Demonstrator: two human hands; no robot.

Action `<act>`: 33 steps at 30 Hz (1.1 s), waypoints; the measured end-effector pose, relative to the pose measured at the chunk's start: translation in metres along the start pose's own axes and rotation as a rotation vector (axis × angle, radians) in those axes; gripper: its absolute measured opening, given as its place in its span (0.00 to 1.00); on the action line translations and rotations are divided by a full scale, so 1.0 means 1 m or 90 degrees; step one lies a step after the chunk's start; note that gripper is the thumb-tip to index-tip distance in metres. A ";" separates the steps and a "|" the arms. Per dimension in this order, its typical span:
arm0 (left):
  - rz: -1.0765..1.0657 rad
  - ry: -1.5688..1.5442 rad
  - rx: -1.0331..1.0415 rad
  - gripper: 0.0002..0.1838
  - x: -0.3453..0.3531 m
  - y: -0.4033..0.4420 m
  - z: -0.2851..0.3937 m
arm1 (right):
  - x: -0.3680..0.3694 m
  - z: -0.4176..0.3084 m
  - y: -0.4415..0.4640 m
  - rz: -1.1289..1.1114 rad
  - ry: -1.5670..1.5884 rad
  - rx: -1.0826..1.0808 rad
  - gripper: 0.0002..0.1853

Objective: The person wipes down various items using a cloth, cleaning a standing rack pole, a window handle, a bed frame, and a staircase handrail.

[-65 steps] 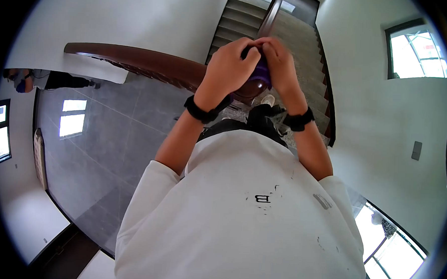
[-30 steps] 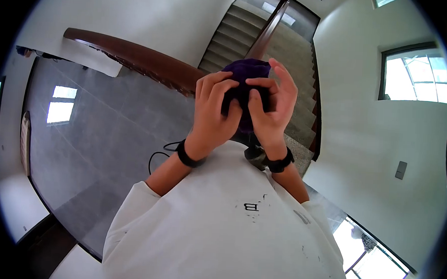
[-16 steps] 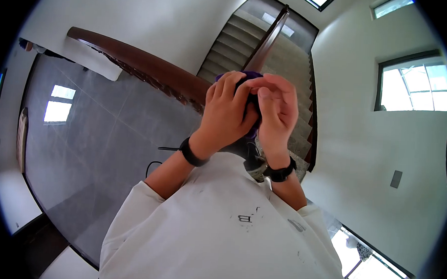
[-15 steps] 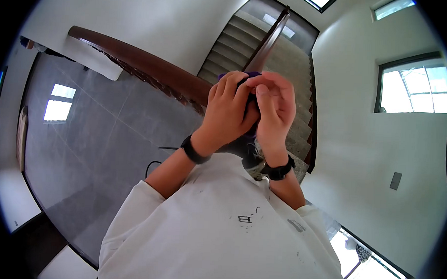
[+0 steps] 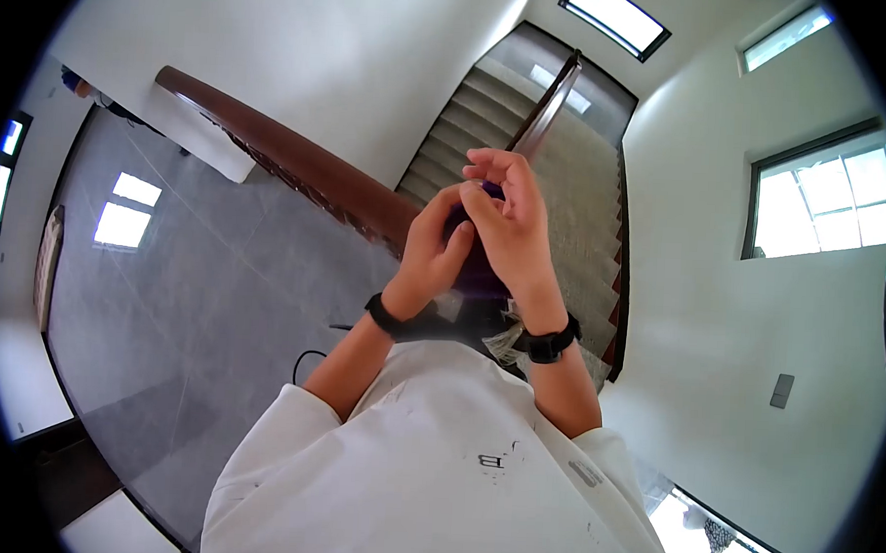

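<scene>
A dark purple, cloth-like thing (image 5: 479,270) sits between my hands at the stair rail's near end; much of it is hidden. My left hand (image 5: 431,251) is curled against its left side, thumb raised, fingertips out of sight behind the other hand. Across the top and right side curves my right hand (image 5: 516,230), its fingers bent over toward the left, with purple showing between thumb and fingers. Both hands touch or nearly touch each other. Just left of them the dark brown wooden handrail (image 5: 300,157) ends or passes behind my left hand.
Stone stairs (image 5: 458,114) descend ahead, with a second handrail (image 5: 551,103) beside them. Grey tiled floor (image 5: 196,266) spreads to the left. Pale stringy strands (image 5: 504,344) hang below my hands. A black cable loop (image 5: 301,361) shows near my left forearm. White wall (image 5: 699,307) stands right.
My left hand has slid lower and turned, its thumb now up. The right hand has moved left and over it, fingers reaching across. The view has shifted slightly.
</scene>
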State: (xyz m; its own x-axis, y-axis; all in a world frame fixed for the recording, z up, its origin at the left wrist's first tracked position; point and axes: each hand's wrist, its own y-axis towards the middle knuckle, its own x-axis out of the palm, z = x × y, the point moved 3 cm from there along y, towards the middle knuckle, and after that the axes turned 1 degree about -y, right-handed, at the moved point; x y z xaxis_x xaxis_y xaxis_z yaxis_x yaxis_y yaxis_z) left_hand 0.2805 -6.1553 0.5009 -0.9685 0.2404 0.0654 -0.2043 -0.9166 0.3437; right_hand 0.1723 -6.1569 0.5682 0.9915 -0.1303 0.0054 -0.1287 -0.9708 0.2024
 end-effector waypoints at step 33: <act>-0.149 0.546 0.025 0.11 0.037 0.036 0.043 | -0.044 0.061 -0.041 0.194 0.135 -0.091 0.11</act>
State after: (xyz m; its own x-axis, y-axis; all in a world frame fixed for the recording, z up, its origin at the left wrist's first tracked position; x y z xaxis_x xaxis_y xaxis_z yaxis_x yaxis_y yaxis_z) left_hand 0.2439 -6.1656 0.5554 -0.6797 0.0836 -0.7287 -0.4201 -0.8588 0.2932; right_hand 0.1323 -6.1240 0.5001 0.8925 -0.3491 0.2856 -0.4285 -0.8541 0.2949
